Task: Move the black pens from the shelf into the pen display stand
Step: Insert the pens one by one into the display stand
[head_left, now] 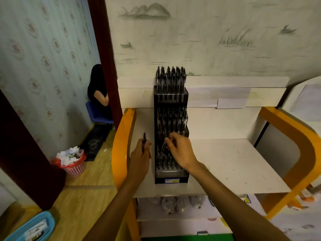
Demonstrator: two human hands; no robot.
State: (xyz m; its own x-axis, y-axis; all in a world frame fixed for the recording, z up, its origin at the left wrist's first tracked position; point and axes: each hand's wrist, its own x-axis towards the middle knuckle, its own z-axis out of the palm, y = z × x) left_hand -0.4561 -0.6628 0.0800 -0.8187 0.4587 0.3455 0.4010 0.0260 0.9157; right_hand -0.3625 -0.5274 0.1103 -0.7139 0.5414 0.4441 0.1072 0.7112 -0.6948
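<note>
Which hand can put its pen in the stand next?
The right hand, probably: it pinches a pen right over the pen display stand. The left hand holds its pen beside it.

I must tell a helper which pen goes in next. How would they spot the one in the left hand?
Find the black pen display stand on the white shelf. Just left of it, the left hand grips one black pen, upright, alone outside the stand.
</note>
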